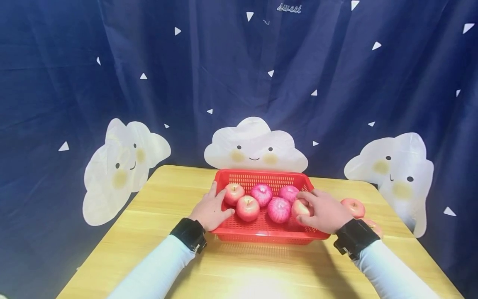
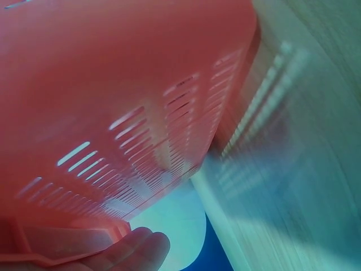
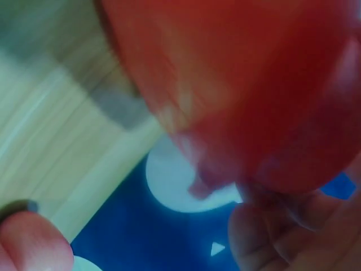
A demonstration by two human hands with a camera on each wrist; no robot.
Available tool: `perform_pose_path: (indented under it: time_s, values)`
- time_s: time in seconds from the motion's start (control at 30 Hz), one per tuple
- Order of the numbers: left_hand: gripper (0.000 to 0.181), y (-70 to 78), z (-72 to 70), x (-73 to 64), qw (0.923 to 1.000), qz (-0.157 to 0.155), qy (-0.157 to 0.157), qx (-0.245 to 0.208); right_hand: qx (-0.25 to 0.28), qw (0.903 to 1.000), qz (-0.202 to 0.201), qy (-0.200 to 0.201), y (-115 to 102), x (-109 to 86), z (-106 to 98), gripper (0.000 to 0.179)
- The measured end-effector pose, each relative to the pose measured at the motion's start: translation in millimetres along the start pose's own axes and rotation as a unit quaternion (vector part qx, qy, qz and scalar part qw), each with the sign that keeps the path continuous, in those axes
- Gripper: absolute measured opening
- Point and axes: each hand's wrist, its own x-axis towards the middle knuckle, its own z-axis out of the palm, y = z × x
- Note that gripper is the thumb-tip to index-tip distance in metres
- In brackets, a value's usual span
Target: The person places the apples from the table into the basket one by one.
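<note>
A red plastic basket [image 1: 257, 234] stands on the table. In it are pinkish apples, such as a front-left apple [image 1: 248, 208] and a rear-left apple [image 1: 234, 194]. Streaked purple onions lie in the middle: a rear onion [image 1: 261, 194], a front onion [image 1: 279, 209] and a third onion [image 1: 288, 193] near the right hand. The left hand [image 1: 211, 211] holds the basket's left rim, thumb over the inner side; its fingertips [image 2: 152, 248] show by the rim in the left wrist view. Inside the right end, the right hand [image 1: 328, 211] grips another apple [image 1: 298, 211] between thumb and fingers, partly covering it.
Right of the basket, an apple [image 1: 352, 207] sits on the wooden table [image 1: 175, 187], with a second apple [image 1: 373, 227] partly hidden behind the right wrist. A dark blue curtain [image 1: 239, 83] printed with white clouds hangs behind the table's far edge.
</note>
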Motion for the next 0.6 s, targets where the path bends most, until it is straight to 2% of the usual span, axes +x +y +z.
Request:
perform_pose_path:
  time_s: [0.27, 0.6]
  values:
    - [0.092, -1.3, 0.4, -0.7, 1.0000, 0.000, -0.001, -0.005, 0.013, 0.9988, 0.014, -0.046, -11, 3.5, 10, 0.053]
    - [0.093, -1.9, 1.6, 2.2, 0.9998, -0.004, -0.001, -0.017, -0.028, 0.9964, 0.053, -0.060, -15, 11.1, 26, 0.047]
